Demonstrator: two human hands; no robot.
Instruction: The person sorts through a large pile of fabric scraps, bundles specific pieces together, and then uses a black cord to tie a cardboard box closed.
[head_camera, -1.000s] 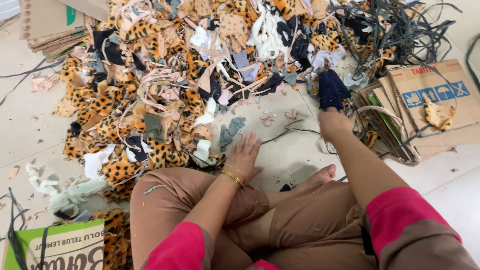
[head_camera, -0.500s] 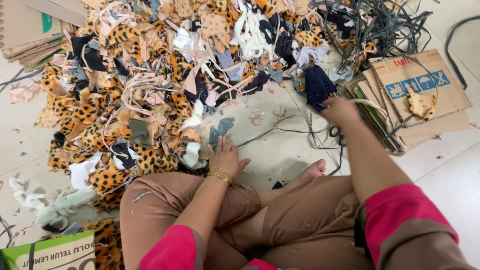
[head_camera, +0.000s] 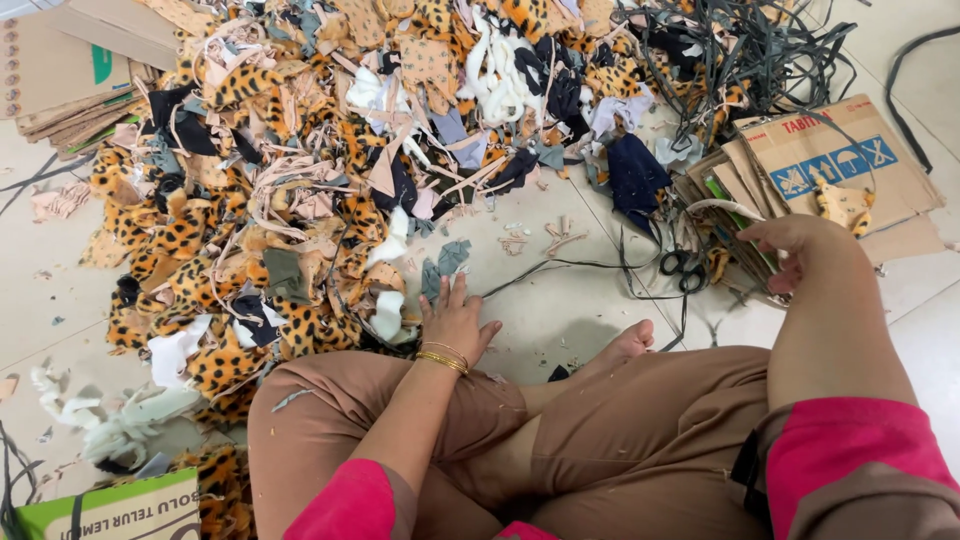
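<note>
While the seated person's left hand (head_camera: 455, 322) lies flat, fingers spread, on small grey fabric scraps (head_camera: 442, 266) at the edge of the leopard-print offcut heap (head_camera: 230, 230), the right hand (head_camera: 800, 245) rests curled, holding nothing, on flattened brown cardboard (head_camera: 850, 160) beside black scissors (head_camera: 682, 268).

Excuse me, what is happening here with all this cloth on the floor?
A person sits cross-legged on a tiled floor in front of a big pile of fabric scraps, many in leopard print. The left hand lies flat on the floor at the edge of the pile, fingers touching a small grey scrap. The right hand reaches to a stack of flattened cardboard at the right. Black scissors lie on the floor near that hand, and neither hand holds them.
</note>
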